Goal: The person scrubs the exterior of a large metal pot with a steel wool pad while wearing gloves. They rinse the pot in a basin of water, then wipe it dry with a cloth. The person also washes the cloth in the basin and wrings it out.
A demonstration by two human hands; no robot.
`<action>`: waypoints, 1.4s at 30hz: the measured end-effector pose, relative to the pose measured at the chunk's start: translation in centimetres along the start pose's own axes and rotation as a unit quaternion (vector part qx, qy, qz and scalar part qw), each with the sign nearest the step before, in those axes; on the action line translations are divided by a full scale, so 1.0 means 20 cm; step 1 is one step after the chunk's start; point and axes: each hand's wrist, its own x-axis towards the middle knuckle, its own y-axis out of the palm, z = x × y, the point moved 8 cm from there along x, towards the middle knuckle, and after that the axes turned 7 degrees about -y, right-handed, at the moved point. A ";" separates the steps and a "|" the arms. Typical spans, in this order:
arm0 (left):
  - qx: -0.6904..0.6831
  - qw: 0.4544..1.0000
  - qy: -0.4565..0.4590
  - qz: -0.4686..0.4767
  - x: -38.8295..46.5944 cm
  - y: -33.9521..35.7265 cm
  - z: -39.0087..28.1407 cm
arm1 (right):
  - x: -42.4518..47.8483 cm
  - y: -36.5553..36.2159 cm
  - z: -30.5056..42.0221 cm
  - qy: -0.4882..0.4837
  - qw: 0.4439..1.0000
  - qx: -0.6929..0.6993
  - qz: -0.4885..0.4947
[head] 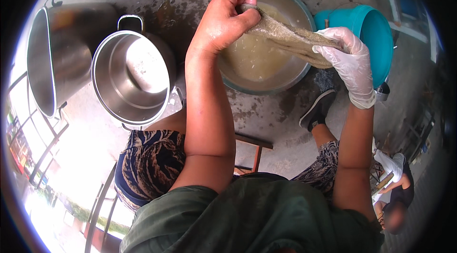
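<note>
A wet, brownish cloth is stretched between my two hands above a wide basin of cloudy, yellowish water. My bare left hand has its fingers closed on one end of the cloth. At the other end, my right hand, in a thin whitish glove, grips the bunched fabric. Pale bits show in the water. The cloth hides part of the basin and its water.
A turquoise plastic bucket lies on its side at the right. Large metal pots are on the left, on the wet concrete floor. My shoe is below the basin. Another person is at the far lower right.
</note>
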 end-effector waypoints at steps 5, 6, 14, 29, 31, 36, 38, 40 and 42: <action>0.303 0.925 -0.226 -0.028 -0.04 0.12 0.65 | 0.17 0.37 -0.55 0.006 0.979 -0.193 0.058; 0.334 0.909 -0.247 -0.023 -0.10 0.16 0.78 | 0.18 0.49 -0.69 -0.009 0.960 -0.268 0.078; 0.293 0.899 -0.313 -0.087 -0.23 0.16 0.95 | 0.11 0.52 -0.95 0.169 0.981 -0.056 0.073; 0.392 0.883 -0.250 -0.061 -0.10 0.10 0.69 | 0.10 0.44 -0.70 0.152 0.970 -0.182 0.059; 0.294 0.891 -0.344 -0.026 -0.25 0.15 0.92 | 0.14 0.60 -0.90 0.125 0.950 -0.270 0.093; 0.034 0.984 -0.174 0.013 -0.13 0.23 0.81 | 0.17 0.67 -0.90 0.072 0.993 -0.075 0.059; 0.006 0.996 -0.011 -0.093 -0.08 0.13 0.60 | 0.15 0.56 -0.74 0.097 0.992 0.079 0.018; -0.019 0.997 -0.064 0.024 -0.06 0.26 0.58 | 0.12 0.44 -0.50 0.065 0.995 0.079 0.013; 0.153 0.987 0.028 0.027 -0.09 0.37 0.48 | 0.08 0.36 -0.24 0.016 0.997 0.074 0.007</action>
